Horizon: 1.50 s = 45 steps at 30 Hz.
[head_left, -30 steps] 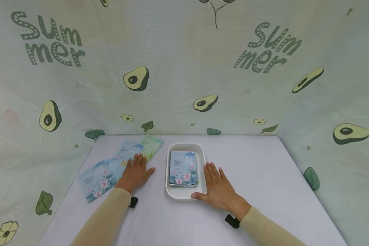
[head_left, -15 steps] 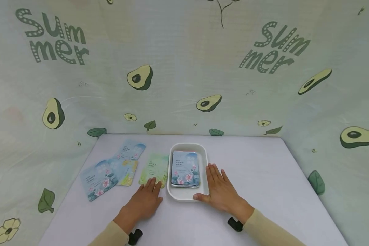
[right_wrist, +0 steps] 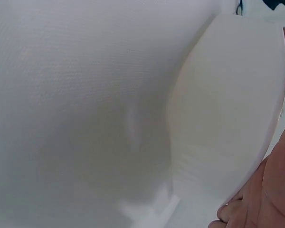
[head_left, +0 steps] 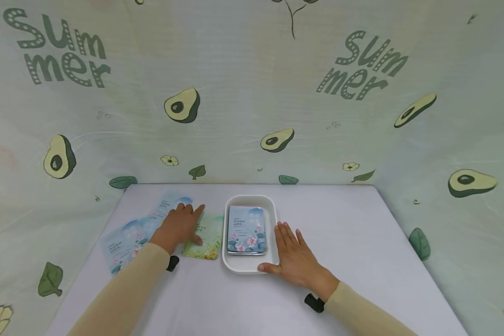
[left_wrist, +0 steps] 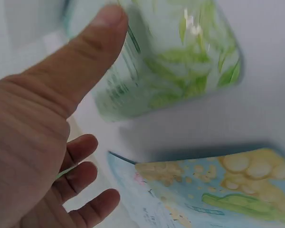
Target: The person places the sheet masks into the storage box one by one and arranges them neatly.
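Note:
My left hand (head_left: 177,229) hovers over the left group of sachets, its thumb stretched over a green printed sachet (head_left: 206,249) beside the tray. In the left wrist view, the fingers are loosely bent with nothing between them and the thumb. Partly covered by this hand and arm are blue flowered sachets (head_left: 119,247) and a blue-and-yellow sachet (left_wrist: 228,185). My right hand (head_left: 298,259) lies with straight fingers along the right side of a white tray (head_left: 235,267), thumb at its near rim. Inside the tray, a stack of sachets (head_left: 247,228) has a blue flowered one on top.
A white table surface (head_left: 332,214) spreads under everything. Behind it hangs a pale cloth (head_left: 235,93) printed with avocados, leaves and lettering. Dark wrist-camera mounts (head_left: 315,302) sit under the wrists.
The green sachet came from the back left to beside the tray under the left hand. That hand has since moved back and left, over the other sachets. The right hand stays at the tray.

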Each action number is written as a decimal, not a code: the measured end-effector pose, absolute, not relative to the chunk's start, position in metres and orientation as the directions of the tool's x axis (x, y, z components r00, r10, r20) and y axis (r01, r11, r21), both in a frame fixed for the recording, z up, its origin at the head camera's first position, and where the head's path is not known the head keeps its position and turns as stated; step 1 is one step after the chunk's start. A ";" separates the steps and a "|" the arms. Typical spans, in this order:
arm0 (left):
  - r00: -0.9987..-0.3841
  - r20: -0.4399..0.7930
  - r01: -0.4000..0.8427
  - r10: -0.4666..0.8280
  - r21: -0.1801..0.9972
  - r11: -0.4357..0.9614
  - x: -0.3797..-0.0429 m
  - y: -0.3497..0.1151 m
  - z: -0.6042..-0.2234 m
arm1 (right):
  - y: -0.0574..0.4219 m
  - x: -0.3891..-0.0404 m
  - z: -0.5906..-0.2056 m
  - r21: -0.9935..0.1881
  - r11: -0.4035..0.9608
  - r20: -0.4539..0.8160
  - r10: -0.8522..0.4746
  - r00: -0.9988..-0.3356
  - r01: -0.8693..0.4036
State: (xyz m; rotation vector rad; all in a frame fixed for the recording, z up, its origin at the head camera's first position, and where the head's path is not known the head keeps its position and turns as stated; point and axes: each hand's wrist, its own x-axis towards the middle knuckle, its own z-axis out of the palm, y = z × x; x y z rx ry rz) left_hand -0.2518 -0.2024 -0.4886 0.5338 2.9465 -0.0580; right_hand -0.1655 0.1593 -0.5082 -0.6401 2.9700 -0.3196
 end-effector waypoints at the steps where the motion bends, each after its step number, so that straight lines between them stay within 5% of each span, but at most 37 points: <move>1: -0.924 -0.181 0.343 0.336 -0.009 0.939 -0.256 -0.204 -0.489 | 0.158 -0.166 -0.509 -0.223 0.890 -0.043 -0.416 -0.908 -0.397; 7: -0.906 -0.305 0.296 0.293 0.036 0.954 -0.266 -0.207 -0.488 | 0.155 -0.167 -0.511 -0.230 0.889 -0.061 -0.420 -0.905 -0.397; 15: -0.923 -0.225 0.302 0.313 0.080 0.950 -0.271 -0.207 -0.496 | 0.160 -0.167 -0.510 -0.212 0.895 -0.028 -0.408 -0.913 -0.393; 26: -0.950 0.054 0.312 0.308 0.084 0.946 -0.240 -0.217 -0.494 | 0.159 -0.169 -0.509 -0.216 0.888 -0.025 -0.422 -0.906 -0.407; 37: -0.863 0.342 0.387 0.372 -0.026 0.922 -0.212 -0.224 -0.511 | 0.161 -0.166 -0.506 -0.211 0.886 -0.019 -0.427 -0.904 -0.414; 41: -0.937 0.224 0.312 0.269 0.182 0.932 -0.201 -0.220 -0.501 | 0.161 -0.165 -0.507 -0.215 0.884 -0.017 -0.429 -0.903 -0.416; 45: -0.998 0.003 0.051 0.058 0.524 0.850 -0.198 -0.222 -0.488 | 0.160 -0.165 -0.508 -0.212 0.884 -0.015 -0.430 -0.903 -0.417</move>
